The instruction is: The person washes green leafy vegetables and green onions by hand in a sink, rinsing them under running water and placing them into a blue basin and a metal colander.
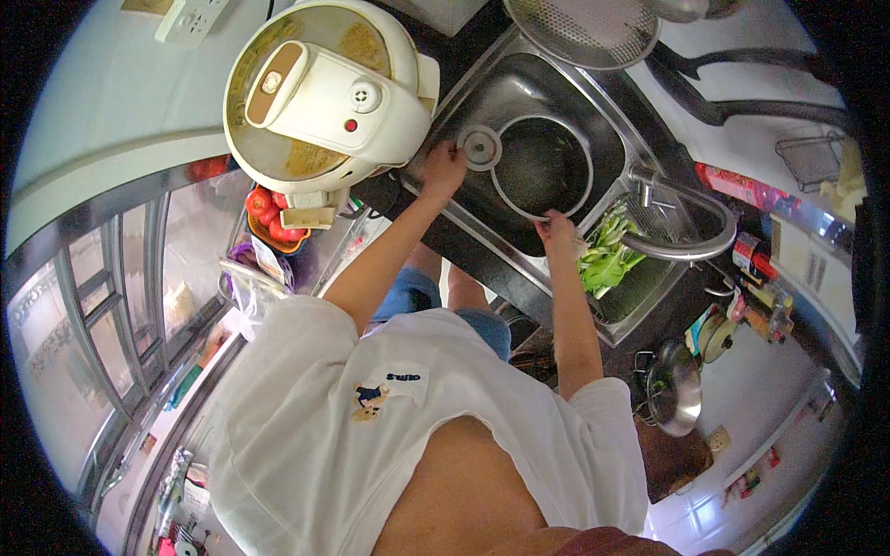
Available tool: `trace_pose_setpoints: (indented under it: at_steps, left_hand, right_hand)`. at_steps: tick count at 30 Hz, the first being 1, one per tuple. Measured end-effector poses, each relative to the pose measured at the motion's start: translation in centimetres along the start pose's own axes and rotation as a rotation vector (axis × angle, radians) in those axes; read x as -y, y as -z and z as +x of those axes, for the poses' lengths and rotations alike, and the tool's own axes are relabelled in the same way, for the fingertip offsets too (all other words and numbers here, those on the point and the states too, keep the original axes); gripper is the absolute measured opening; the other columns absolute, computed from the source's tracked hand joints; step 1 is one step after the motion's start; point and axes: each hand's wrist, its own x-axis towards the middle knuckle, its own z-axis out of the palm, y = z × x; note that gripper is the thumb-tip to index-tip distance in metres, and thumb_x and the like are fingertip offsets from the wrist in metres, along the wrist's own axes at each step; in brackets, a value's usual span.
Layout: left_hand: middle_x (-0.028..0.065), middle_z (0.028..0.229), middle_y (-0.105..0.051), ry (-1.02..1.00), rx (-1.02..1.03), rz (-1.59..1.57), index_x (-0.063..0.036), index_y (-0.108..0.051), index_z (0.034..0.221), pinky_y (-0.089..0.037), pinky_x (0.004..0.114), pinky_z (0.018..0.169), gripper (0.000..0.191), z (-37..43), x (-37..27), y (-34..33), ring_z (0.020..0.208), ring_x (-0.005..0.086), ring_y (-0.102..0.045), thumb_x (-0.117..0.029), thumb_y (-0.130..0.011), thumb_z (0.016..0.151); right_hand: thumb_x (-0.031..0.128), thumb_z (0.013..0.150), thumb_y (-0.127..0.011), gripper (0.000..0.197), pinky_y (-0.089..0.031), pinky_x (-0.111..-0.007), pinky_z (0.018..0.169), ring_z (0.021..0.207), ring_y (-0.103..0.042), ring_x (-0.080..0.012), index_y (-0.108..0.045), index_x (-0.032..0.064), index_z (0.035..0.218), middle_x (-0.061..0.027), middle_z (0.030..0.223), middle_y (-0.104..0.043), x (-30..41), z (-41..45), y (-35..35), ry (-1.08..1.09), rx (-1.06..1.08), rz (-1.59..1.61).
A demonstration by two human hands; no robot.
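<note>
A round dark mesh strainer with a pale rim (592,167) sits in the large steel sink basin (525,76). My right hand (554,233) grips its near rim. At the strainer's left edge is a small pale disc with a round centre (480,148), perhaps a drain strainer. My left hand (445,167) is beside this disc, its fingertips at the disc's left edge; whether they hold it is unclear. Leafy greens with pale stems (608,260) lie in the smaller basin to the right, close to my right hand.
A curved steel faucet (719,226) reaches over the smaller basin. A large white lidded appliance (327,104) stands left of the sink, near an orange basket of tomatoes (292,243). A perforated metal colander (591,28) and dark-handled pans are beyond the sink. A steel pan (678,389) is at right.
</note>
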Motion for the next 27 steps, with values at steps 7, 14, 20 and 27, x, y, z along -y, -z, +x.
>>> trace_pose_setpoints:
  at_steps: [7, 14, 20, 27]
  left_hand:
    - [0.0213, 0.075, -0.055, -0.182, -0.138, -0.094, 0.0062, -0.053, 0.087, -0.041, 0.041, 0.066, 0.028, -1.5, 0.6, 0.1, 0.073, 0.0361, -0.053, -0.019, -0.048, 0.077]
    - [0.0211, 0.081, -0.056, -0.052, 0.050, 0.132, 0.0052, -0.053, 0.091, -0.043, 0.041, 0.068, 0.029, 2.0, 3.7, -4.8, 0.077, 0.0356, -0.054, -0.020, -0.050, 0.076]
    - [0.0214, 0.092, -0.055, 0.063, 0.250, 0.254, 0.0038, -0.053, 0.093, -0.044, 0.040, 0.073, 0.029, 7.1, 5.6, -14.3, 0.085, 0.0339, -0.054, -0.018, -0.056, 0.073]
    - [0.0216, 0.098, -0.053, 0.234, 0.169, 0.039, 0.0047, -0.049, 0.101, -0.044, 0.037, 0.076, 0.040, 10.8, 11.3, -26.2, 0.089, 0.0317, -0.054, -0.020, -0.060, 0.072]
  right_hand:
    - [0.003, 0.073, -0.050, 0.006, -0.046, -0.024, 0.044, 0.052, -0.050, -0.0190, -0.047, -0.0014, 0.075, -0.0105, 0.068, -0.049, 4.9, -2.4, 2.9, -0.010, 0.068, -0.144]
    - [0.001, 0.070, -0.053, 0.008, -0.043, -0.024, 0.049, 0.052, -0.047, -0.0158, -0.047, 0.0004, 0.064, -0.0047, 0.064, -0.049, 9.0, -6.9, 5.5, 0.096, 0.032, -0.076]
    - [-0.002, 0.072, -0.050, 0.021, -0.039, -0.026, 0.045, 0.045, -0.042, -0.0127, -0.041, 0.0045, 0.054, -0.0006, 0.049, -0.039, 10.7, -10.8, 6.3, 0.159, -0.127, -0.222]
    - [-0.003, 0.070, -0.052, 0.023, -0.040, -0.027, 0.046, 0.045, -0.045, -0.0129, -0.041, 0.0050, 0.052, -0.0012, 0.048, -0.040, 9.6, -13.3, 6.0, 0.133, -0.273, -0.029]
